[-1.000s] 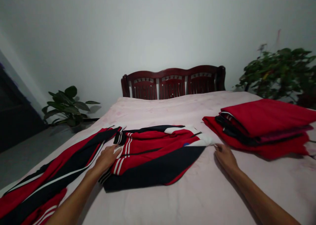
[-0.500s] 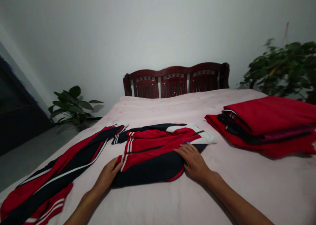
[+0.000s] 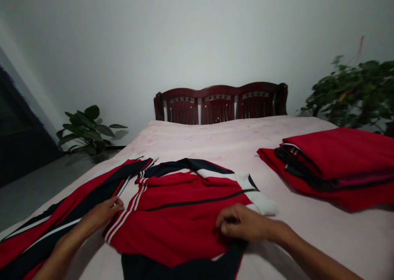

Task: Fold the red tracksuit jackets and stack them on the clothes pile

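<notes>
A red, navy and white striped jacket (image 3: 181, 214) lies on the pink bed (image 3: 215, 140) right in front of me. My left hand (image 3: 101, 214) pinches its left edge by the white stripes, fingers closed on the cloth. My right hand (image 3: 243, 224) grips the jacket's lower right edge, fingers curled into the fabric. A second striped garment (image 3: 61, 214) stretches out to the left, touching the jacket and running off the bed's corner.
A stack of folded red and dark clothes (image 3: 335, 161) sits at the right of the bed. A dark wooden headboard (image 3: 220, 103) stands at the far end. Potted plants stand at the left (image 3: 88, 130) and right (image 3: 357, 91).
Both hands have pulled the jacket toward me and spread its red panel open. My right hand came from the bed near the stack onto the jacket's lower edge.
</notes>
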Available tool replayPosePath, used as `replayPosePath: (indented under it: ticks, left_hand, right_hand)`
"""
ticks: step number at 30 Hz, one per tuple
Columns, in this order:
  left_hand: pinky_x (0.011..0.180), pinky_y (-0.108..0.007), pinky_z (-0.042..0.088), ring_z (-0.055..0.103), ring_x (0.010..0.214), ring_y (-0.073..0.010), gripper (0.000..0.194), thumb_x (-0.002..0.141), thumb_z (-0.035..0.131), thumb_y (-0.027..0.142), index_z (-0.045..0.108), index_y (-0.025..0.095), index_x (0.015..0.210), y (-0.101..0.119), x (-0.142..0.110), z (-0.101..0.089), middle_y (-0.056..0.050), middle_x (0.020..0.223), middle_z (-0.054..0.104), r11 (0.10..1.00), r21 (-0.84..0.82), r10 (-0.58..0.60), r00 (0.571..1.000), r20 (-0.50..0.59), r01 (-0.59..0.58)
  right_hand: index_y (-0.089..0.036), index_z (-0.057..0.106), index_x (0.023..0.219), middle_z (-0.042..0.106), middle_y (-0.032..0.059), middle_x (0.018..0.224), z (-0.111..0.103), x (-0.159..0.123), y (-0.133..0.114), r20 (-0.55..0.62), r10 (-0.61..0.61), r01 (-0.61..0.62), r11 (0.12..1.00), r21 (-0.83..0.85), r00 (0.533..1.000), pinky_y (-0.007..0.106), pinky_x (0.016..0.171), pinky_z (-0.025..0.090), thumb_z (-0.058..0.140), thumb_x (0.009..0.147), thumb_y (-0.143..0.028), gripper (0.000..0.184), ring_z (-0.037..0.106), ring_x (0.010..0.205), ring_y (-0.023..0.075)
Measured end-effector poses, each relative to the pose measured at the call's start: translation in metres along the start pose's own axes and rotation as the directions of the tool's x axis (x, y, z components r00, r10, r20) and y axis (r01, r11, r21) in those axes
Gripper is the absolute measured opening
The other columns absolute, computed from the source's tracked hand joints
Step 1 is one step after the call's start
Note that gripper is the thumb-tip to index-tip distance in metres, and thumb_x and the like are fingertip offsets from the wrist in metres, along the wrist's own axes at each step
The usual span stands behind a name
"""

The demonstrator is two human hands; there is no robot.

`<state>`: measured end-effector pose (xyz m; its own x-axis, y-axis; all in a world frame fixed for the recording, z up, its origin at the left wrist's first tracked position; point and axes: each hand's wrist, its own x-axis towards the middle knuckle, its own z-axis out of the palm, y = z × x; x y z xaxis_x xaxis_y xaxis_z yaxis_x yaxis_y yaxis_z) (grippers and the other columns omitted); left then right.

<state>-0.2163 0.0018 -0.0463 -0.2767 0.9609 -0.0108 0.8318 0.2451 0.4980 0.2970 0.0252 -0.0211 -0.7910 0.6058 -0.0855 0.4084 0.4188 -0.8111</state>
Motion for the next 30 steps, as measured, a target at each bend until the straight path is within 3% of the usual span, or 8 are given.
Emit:
replayPosePath:
  ticks: [3,6,11,18,24,25,27,30]
  left_hand:
    - [0.091,-0.038,0.053,0.070,0.101,-0.0296,0.043,0.074,0.053,0.046,0.072,0.021,0.104,0.020,0.029,0.006,-0.010,0.111,0.075,0.996,0.053,0.077,0.997,0.005,-0.077]
    - [0.105,-0.041,0.045,0.061,0.121,-0.0308,0.056,0.072,0.059,0.046,0.067,0.019,0.120,0.050,0.059,0.021,-0.013,0.127,0.068,0.953,0.125,0.276,0.961,0.010,-0.275]
    - [0.106,-0.041,0.042,0.057,0.124,-0.0310,0.044,0.069,0.066,0.039,0.071,0.020,0.109,0.069,0.096,0.038,-0.012,0.126,0.067,0.918,0.223,0.335,0.942,0.012,-0.329]
    - [0.079,-0.031,0.049,0.069,0.092,-0.0239,0.024,0.089,0.049,0.037,0.067,0.025,0.097,0.078,0.119,0.023,-0.004,0.098,0.073,0.916,0.346,0.229,0.973,-0.039,-0.202]
    - [0.104,-0.052,0.038,0.054,0.127,-0.0358,0.047,0.092,0.044,0.023,0.051,0.016,0.138,0.121,0.134,0.041,-0.021,0.139,0.055,0.870,0.493,0.200,0.916,-0.348,-0.003]
    - [0.107,-0.053,0.036,0.051,0.130,-0.0351,0.051,0.091,0.046,0.021,0.049,0.016,0.141,0.130,0.132,0.048,-0.021,0.143,0.053,0.855,0.518,0.240,0.902,-0.358,-0.022]
    - [0.112,-0.049,0.034,0.049,0.135,-0.0312,0.051,0.092,0.046,0.021,0.049,0.017,0.143,0.144,0.122,0.065,-0.018,0.146,0.052,0.827,0.541,0.353,0.891,-0.287,-0.154]
    - [0.115,-0.045,0.033,0.046,0.139,-0.0277,0.049,0.099,0.039,0.036,0.051,0.018,0.143,0.150,0.097,0.092,-0.016,0.148,0.052,0.806,0.438,0.454,0.890,-0.028,-0.398]
  right_hand:
    - [-0.017,0.071,0.102,0.074,0.0076,0.097,-0.052,0.043,0.022,-0.409,0.074,-0.146,0.978,-0.146,0.910,0.029,0.076,0.050,0.043,0.095,-0.035,0.034,0.067,0.086,0.0192]
    - [-0.017,0.063,0.126,0.067,0.0134,0.127,-0.094,0.089,0.044,-0.630,0.137,-0.475,0.779,-0.408,0.765,0.033,0.096,0.045,0.042,0.097,-0.031,0.039,0.061,0.116,0.0235]
    - [-0.011,0.064,0.125,0.064,0.0228,0.128,-0.105,0.138,0.077,-0.599,0.275,-0.609,0.639,-0.470,0.752,0.042,0.092,0.046,0.060,0.087,-0.049,0.054,0.058,0.119,0.0354]
    - [-0.024,0.063,0.117,0.070,0.0099,0.118,-0.119,0.137,0.090,-0.604,0.233,-0.594,0.625,-0.508,0.762,0.032,0.081,0.045,0.051,0.094,-0.040,0.030,0.064,0.106,0.0250]
    - [-0.017,0.058,0.124,0.066,0.0160,0.120,-0.186,0.118,0.099,-0.915,0.170,-0.819,0.527,-0.228,0.365,0.038,0.082,0.046,0.039,0.100,-0.036,0.035,0.063,0.107,0.0291]
    - [-0.015,0.059,0.124,0.065,0.0182,0.121,-0.188,0.117,0.101,-0.920,0.200,-0.840,0.506,-0.197,0.336,0.039,0.084,0.047,0.043,0.098,-0.035,0.036,0.062,0.109,0.0309]
    - [-0.010,0.058,0.127,0.060,0.0228,0.129,-0.177,0.118,0.102,-0.904,0.209,-0.839,0.490,-0.234,0.374,0.044,0.093,0.046,0.051,0.094,-0.031,0.039,0.057,0.119,0.0340]
    - [-0.009,0.051,0.139,0.048,0.0237,0.148,-0.134,0.117,0.102,-0.796,0.052,-0.682,0.551,-0.480,0.603,0.048,0.111,0.035,0.053,0.093,-0.028,0.050,0.043,0.137,0.0349]
